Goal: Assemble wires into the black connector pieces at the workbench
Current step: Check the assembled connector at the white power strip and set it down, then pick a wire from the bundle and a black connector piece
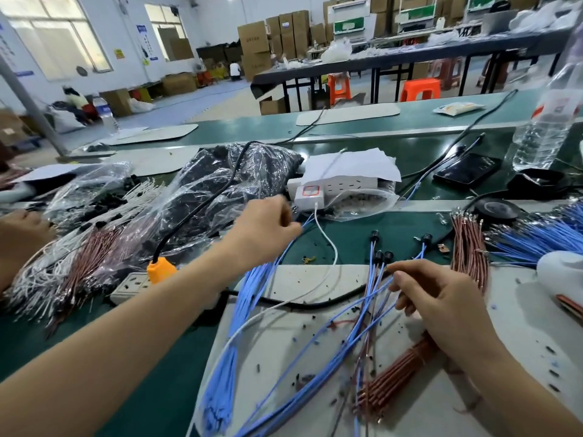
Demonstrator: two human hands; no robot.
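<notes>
a few black connectors (382, 255) already wired, their leads (373, 290) gripped in the right hand (441, 299) — left hand (263, 230) pinches blue wires (307, 223), big bundles (536, 241) left to do.

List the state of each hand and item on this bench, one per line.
Left hand: grips the loose blue wires.
Right hand: pinches the wires of the wired connectors.
Wired connectors: black pieces already on their wire ends, fanned out over the bench.
Orange plug: seated in the power strip.
Phone: lying flat, screen dark.
</notes>
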